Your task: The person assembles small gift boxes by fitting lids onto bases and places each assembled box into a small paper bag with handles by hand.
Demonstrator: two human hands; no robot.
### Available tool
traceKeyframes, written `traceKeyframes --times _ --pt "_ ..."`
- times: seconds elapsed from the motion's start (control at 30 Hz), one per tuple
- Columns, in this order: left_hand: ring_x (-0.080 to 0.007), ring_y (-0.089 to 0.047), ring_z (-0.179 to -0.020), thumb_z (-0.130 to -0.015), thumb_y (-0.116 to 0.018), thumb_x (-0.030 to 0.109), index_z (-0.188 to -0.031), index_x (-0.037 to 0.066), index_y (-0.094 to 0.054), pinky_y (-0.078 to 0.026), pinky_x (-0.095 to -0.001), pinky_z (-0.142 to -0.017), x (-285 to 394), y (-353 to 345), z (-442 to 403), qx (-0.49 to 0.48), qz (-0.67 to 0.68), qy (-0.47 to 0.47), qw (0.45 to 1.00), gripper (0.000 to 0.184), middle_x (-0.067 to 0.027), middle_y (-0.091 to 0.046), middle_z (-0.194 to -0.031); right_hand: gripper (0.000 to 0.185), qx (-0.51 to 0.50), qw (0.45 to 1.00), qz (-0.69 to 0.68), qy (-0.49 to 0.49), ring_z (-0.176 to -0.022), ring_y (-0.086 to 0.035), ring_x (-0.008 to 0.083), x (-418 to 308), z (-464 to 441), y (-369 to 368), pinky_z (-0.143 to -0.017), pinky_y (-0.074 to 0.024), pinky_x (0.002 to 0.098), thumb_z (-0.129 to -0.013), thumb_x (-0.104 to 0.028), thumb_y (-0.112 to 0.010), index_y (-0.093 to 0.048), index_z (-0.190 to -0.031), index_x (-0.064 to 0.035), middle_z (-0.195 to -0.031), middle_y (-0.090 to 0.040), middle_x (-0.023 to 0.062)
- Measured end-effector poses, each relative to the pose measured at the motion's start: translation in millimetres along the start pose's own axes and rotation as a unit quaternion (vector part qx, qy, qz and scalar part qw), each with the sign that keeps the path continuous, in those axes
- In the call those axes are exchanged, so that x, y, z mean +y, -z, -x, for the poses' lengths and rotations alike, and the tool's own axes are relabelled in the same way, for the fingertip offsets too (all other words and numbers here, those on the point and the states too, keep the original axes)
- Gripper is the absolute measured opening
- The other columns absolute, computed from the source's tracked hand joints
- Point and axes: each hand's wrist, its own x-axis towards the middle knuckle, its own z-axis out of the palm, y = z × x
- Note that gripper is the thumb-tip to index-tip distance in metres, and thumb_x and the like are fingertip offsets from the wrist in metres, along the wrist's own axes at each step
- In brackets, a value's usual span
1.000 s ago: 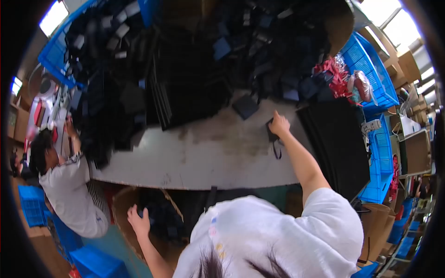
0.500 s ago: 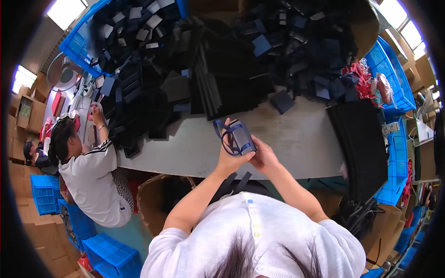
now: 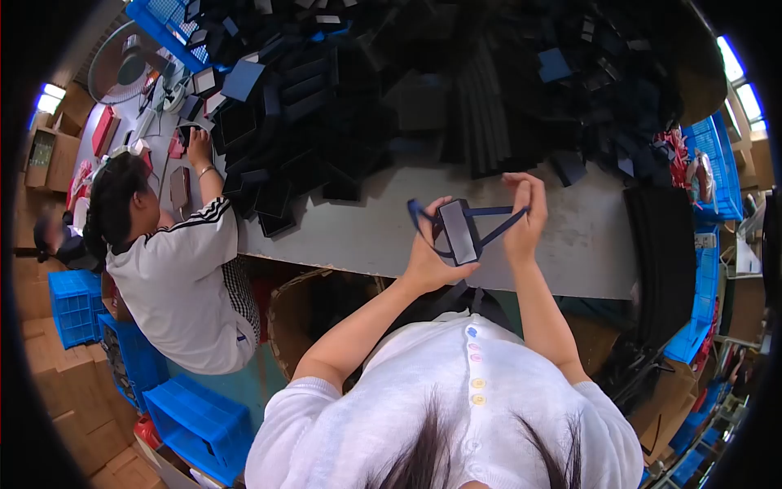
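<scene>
Over the table's near part, my left hand (image 3: 425,259) grips a small dark box (image 3: 461,231) with a pale grey face turned up. A dark blue ribbon (image 3: 494,211) is attached around the box; one loop stands out at the left, by my left fingers. On the right side my right hand (image 3: 525,222) pinches the ribbon and holds it stretched away from the box in a V shape. The ribbon's far side is hidden behind the box.
The grey table (image 3: 375,220) carries a large heap of dark boxes (image 3: 309,106) at the back and a black stack (image 3: 661,261) at right. A co-worker (image 3: 175,277) sits at left, near blue crates (image 3: 204,424). A blue basket (image 3: 713,167) stands at right.
My right hand has moved away from the box to the right, drawing the ribbon out taut. The box has turned more upright in my left hand. The view has shifted left.
</scene>
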Motion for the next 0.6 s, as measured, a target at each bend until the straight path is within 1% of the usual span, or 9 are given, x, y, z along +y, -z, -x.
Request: traceKeyframes --times 0.03,0.07,0.17,0.23,0.33,0.37,0.43,0.53,0.6 --pt "-0.0351 -0.043 -0.123 -0.053 -0.087 0.030 -0.139 0.001 -0.026 -0.037 -0.0410 -0.103 0.9 5.6 -2.5 0.004 0.004 0.000 1.000 0.110 -0.0191 -0.037 -0.136 0.019 -0.011 0.982 -0.081 -0.172 -0.083 -0.057 0.0146 6.3 -0.4 -2.5 -0.075 -0.0452 0.0291 -0.090 -0.017 -0.057 -0.058 -0.107 -0.0067 -0.093 -0.059 0.0046" --pt "-0.0351 -0.040 -0.126 -0.053 -0.087 0.031 -0.139 0.001 -0.026 -0.035 -0.0410 -0.105 1.5 12.0 -6.4 -0.032 -0.064 -0.036 0.997 0.110 -0.0194 -0.035 -0.138 0.030 -0.087 0.884 -0.174 -0.425 -0.090 -0.055 0.0130 4.4 5.9 -0.6 -0.079 -0.0427 0.0273 -0.095 -0.032 -0.054 -0.055 -0.115 -0.0093 -0.101 -0.058 0.0031" --pt "-0.0383 -0.030 -0.133 -0.053 -0.087 0.031 -0.139 0.004 -0.031 -0.027 -0.0479 -0.109 2.0 33.4 -17.3 -0.079 -0.183 -0.131 0.971 0.106 -0.0195 -0.032 -0.141 0.040 -0.126 0.849 -0.184 -0.479 -0.091 -0.060 0.0157 23.0 26.9 -8.7 -0.082 -0.0478 0.0301 -0.092 -0.042 -0.055 -0.059 -0.113 -0.0084 -0.107 -0.061 0.0050" --pt "-0.0419 -0.026 -0.134 -0.055 -0.084 0.026 -0.137 0.005 -0.036 -0.024 -0.0544 -0.108 -12.2 78.7 -33.0 -0.030 -0.388 -0.143 0.910 0.097 -0.0181 -0.031 -0.142 0.039 -0.011 0.766 -0.258 -0.589 -0.089 -0.064 0.0180 25.4 16.3 0.6 -0.081 -0.0510 0.0327 -0.092 -0.039 -0.057 -0.059 -0.110 -0.0043 -0.108 -0.062 0.0064" --pt "-0.0458 -0.020 -0.135 -0.064 -0.074 0.015 -0.131 0.010 -0.047 -0.021 -0.0634 -0.106 -71.0 153.9 -53.2 0.129 -0.644 0.012 0.754 0.072 -0.0158 -0.031 -0.142 0.035 -0.017 0.807 -0.245 -0.537 -0.086 -0.065 0.0193 34.7 16.5 19.0 -0.080 -0.0530 0.0331 -0.092 -0.039 -0.056 -0.062 -0.105 -0.0080 -0.099 -0.067 0.0062" --pt "-0.0429 -0.025 -0.134 -0.071 -0.069 0.011 -0.114 0.008 -0.058 -0.022 -0.0623 -0.106 -84.1 172.3 -55.6 0.136 -0.663 -0.029 0.735 0.045 -0.0136 -0.038 -0.138 0.035 -0.022 0.831 -0.211 -0.514 -0.086 -0.065 0.0190 37.8 16.8 23.0 -0.081 -0.0528 0.0332 -0.092 -0.040 -0.056 -0.062 -0.105 -0.0084 -0.098 -0.067 0.0064" --pt "-0.0378 -0.033 -0.130 -0.073 -0.065 0.010 -0.092 0.007 -0.062 -0.024 -0.0595 -0.107 -88.0 187.2 -54.4 0.080 -0.653 -0.153 0.737 0.019 -0.0107 -0.048 -0.128 0.036 -0.021 0.830 -0.201 -0.520 -0.087 -0.065 0.0187 37.6 14.3 29.1 -0.081 -0.0522 0.0327 -0.092 -0.041 -0.056 -0.063 -0.105 -0.0086 -0.097 -0.067 0.0059" --pt "-0.0333 -0.040 -0.126 -0.074 -0.064 0.011 -0.079 0.007 -0.060 -0.025 -0.0564 -0.108 -83.7 155.9 -32.3 -0.015 -0.611 -0.205 0.764 0.008 -0.0088 -0.054 -0.118 0.037 0.015 0.825 -0.199 -0.529 -0.086 -0.065 0.0186 46.4 13.2 45.1 -0.081 -0.0513 0.0319 -0.091 -0.042 -0.057 -0.063 -0.106 -0.0085 -0.097 -0.067 0.0060" --pt "-0.0324 -0.040 -0.125 -0.071 -0.067 0.012 -0.081 0.008 -0.058 -0.026 -0.0554 -0.108 -91.2 128.4 -9.5 -0.073 -0.579 -0.213 0.784 0.014 -0.0089 -0.054 -0.116 0.033 0.001 0.816 -0.219 -0.536 -0.089 -0.060 0.0165 41.3 10.5 52.8 -0.082 -0.0480 0.0303 -0.092 -0.036 -0.059 -0.058 -0.109 -0.0081 -0.101 -0.062 0.0044"
